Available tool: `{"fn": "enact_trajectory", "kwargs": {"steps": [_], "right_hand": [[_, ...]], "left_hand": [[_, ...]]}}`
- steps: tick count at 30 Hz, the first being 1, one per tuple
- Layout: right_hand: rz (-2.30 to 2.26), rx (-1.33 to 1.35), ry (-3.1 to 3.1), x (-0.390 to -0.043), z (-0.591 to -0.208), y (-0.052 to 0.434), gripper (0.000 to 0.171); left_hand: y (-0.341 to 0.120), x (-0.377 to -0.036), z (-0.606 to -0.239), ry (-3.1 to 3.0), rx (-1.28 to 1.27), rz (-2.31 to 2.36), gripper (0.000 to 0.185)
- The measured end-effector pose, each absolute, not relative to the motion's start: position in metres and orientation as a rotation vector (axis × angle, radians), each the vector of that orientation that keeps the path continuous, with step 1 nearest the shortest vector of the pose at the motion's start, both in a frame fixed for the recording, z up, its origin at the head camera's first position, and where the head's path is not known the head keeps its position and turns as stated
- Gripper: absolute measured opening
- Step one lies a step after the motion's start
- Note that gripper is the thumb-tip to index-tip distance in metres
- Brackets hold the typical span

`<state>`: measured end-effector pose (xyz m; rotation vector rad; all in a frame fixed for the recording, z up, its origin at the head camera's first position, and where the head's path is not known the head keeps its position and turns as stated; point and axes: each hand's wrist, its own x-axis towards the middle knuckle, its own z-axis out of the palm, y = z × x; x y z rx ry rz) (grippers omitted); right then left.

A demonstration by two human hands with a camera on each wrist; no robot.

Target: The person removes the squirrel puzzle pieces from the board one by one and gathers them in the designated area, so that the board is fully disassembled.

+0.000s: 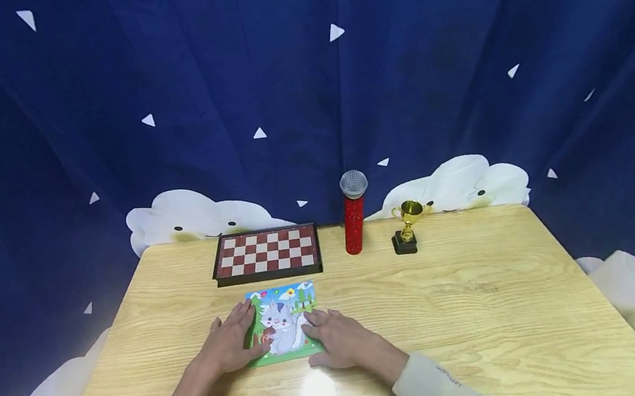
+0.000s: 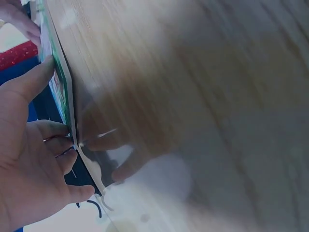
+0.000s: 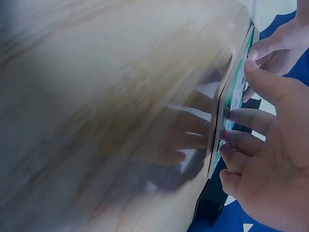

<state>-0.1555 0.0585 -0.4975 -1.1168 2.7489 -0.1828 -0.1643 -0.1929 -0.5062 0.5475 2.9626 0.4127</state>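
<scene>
While the picture puzzle (image 1: pixel 283 323) lies flat on the desk (image 1: pixel 489 309) in front of the chessboard (image 1: pixel 266 253), the left hand (image 1: pixel 229 343) rests on its left edge and the right hand (image 1: pixel 336 339) on its right, fingers (image 3: pixel 241 117) nearly straight, pressing rather than gripping it.

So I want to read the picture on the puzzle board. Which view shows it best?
The head view: the puzzle board lies face up, its cartoon animal visible between both hands. The left wrist view and right wrist view show only its thin edge, blurred.
</scene>
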Motion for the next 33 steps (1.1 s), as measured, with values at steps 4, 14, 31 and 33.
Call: {"fn": "enact_trajectory", "kwargs": {"steps": [4,14,31,33], "right_hand": [[-0.176,-1.105,2.752,-0.155,-0.498,0.062,0.063],[-0.250,-1.075,2.772,-0.150,-0.495,0.085,0.060],[-0.273,-1.110,2.835,-0.140,-0.498,0.142,0.055],[-0.282,-1.100,2.839,-0.138,-0.498,0.147,0.054]], "left_hand": [[-0.190,-0.164,-0.506,2.949,0.548,0.393,0.084],[-0.173,-0.166,-0.501,2.902,0.618,0.378,0.087],[-0.127,-0.167,-0.502,2.838,0.834,0.340,0.086],[-0.122,-0.167,-0.502,2.837,0.850,0.319,0.086]]}}
